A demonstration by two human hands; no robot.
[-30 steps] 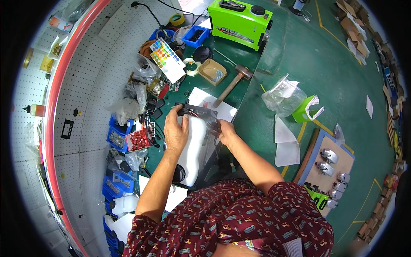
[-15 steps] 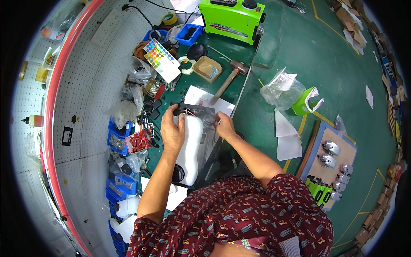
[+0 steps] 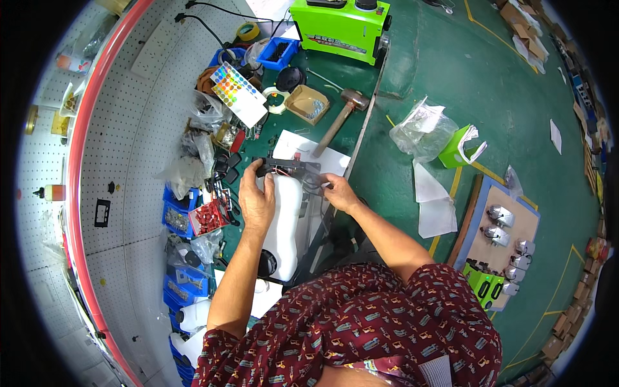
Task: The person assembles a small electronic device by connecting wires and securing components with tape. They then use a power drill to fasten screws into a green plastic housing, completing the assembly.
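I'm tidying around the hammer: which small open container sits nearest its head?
The brown tray holding small silvery pieces: it lies just left of the hammer's head, while the blue bin with black contents is farther up the bench.

Desk [image 3: 358,76]: smooth top, faint gloss
White container [image 3: 285,222]: smooth, glossy plastic
Dark part [image 3: 284,163] at its far end: dull, material unclear
Hammer [image 3: 334,131] by the desk's right edge: matt wooden handle, dull metal head
Blue bins [image 3: 173,297], left edge: smooth plastic
Green machine [image 3: 335,29], far right corner: glossy casing
Shirt [image 3: 354,309]: printed cloth
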